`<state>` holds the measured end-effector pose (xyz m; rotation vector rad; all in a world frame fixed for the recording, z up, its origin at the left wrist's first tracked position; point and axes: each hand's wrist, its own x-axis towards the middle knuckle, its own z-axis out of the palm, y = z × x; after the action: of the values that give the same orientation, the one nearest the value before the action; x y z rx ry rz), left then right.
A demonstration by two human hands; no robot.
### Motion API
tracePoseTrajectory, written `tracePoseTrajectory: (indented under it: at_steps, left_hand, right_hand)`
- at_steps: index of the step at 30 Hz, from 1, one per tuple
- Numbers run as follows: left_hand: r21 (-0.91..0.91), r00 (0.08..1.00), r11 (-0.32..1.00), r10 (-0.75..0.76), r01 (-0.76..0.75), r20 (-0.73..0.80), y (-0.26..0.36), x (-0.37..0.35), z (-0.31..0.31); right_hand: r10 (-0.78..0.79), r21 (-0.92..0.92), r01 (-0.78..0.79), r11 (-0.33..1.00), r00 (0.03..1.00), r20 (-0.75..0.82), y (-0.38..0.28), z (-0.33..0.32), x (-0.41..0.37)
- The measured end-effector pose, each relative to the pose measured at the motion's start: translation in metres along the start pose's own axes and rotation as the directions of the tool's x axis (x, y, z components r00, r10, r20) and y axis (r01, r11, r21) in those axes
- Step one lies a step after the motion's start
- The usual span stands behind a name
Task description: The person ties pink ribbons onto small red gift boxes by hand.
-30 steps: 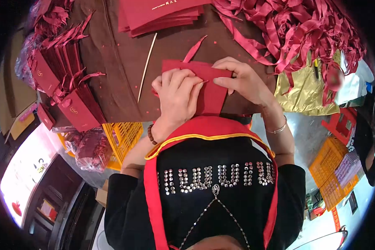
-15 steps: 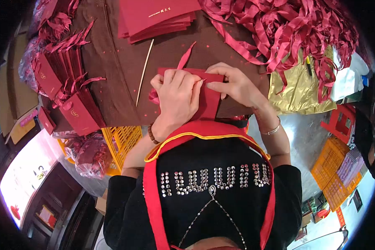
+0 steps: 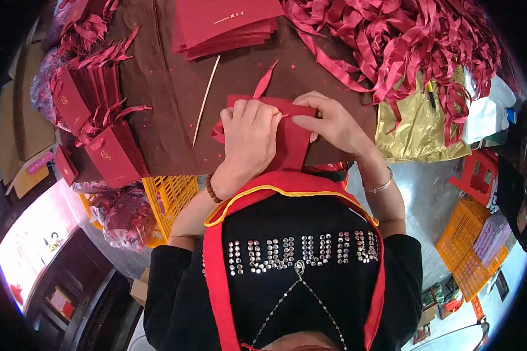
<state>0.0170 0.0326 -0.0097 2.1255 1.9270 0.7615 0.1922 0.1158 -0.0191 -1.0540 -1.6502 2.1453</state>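
Observation:
A dark red card piece [image 3: 291, 143] lies at the table's front edge beneath both hands. My left hand [image 3: 252, 131] is curled over its left part, its thumb and forefinger pinched near the top middle. A red ribbon [image 3: 266, 81] sticks up behind that hand, and a loop of ribbon shows at its left. My right hand [image 3: 328, 120] grips the card's upper right edge between thumb and fingers. What the left fingertips pinch is too small to make out.
Flat red envelopes [image 3: 228, 29] are stacked behind the hands. A thin stick [image 3: 206, 100] lies left of them. Finished-looking red bags [image 3: 112, 153] stand at left. Tangled ribbons [image 3: 404, 41] lie on gold sheeting [image 3: 418, 131] at right, with a pen [image 3: 431, 93].
My left hand's pinch has shifted slightly left, and the card's top edge beside it looks changed. My right hand keeps its hold. The whole view has shifted a little.

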Motion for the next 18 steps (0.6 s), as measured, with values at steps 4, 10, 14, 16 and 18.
tracePoseTrajectory:
  at_steps: [4, 10, 14, 16, 18]
  left_hand:
    - [0.014, 1.000, 1.000, -0.003, 0.003, 0.005, 0.003, -0.001, 0.003]
    - [-0.038, 0.999, 0.999, -0.001, -0.001, -0.048, 0.002, 0.002, 0.007]
    - [-0.031, 0.998, 0.999, 0.006, -0.008, -0.055, 0.002, 0.003, 0.012]
    - [-0.018, 0.998, 1.000, -0.012, 0.011, -0.054, 0.001, 0.003, 0.013]
    - [-0.020, 0.998, 1.000, -0.014, 0.013, -0.058, 0.000, 0.005, 0.013]
  right_hand:
    - [-0.010, -0.030, 0.010, 1.000, 1.000, -0.011, -0.002, 0.001, -0.002]
    - [-0.029, -0.020, 0.029, 0.999, 0.999, -0.027, -0.001, 0.000, -0.004]
    - [-0.024, -0.020, 0.024, 1.000, 0.999, -0.036, -0.002, 0.001, -0.003]
    - [-0.028, -0.014, 0.028, 1.000, 0.999, -0.043, 0.002, 0.002, -0.002]
    - [-0.033, -0.009, 0.032, 0.999, 0.998, -0.047, 0.003, 0.002, -0.001]
